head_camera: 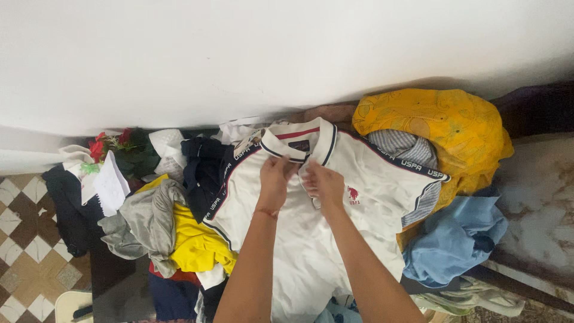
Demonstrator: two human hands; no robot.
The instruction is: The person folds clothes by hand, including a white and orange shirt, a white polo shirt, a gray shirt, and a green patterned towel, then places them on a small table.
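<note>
I see a white polo shirt (311,239) spread face up on top of a heap of clothes, its collar (299,140) toward the white wall (239,60) and its hem toward me. Navy bands run along both shoulders and the collar has navy edging with a red strip inside.

My left hand (276,173) sits just below the collar on the shirt's placket, fingers curled down and pinched on the white fabric. My right hand (323,182) is right beside it, almost touching, fingers likewise closed on the cloth at the button line. Whether either one grips a button or only the fabric edge, I cannot tell from this angle.

Around the shirt: a yellow garment (197,245) and a grey one (146,224) lie to the left, partly under the shirt's sleeve, with dark navy clothing (200,167) just above them. Further left a bunch of red artificial flowers (110,143) rests against white cloth. To the right a yellow patterned fabric (436,125) bulges beside the shoulder, with a striped grey piece (403,146) tucked against it, and a light blue garment (454,239) lies below that. The checkered floor (24,251) shows at the lower left.
</note>
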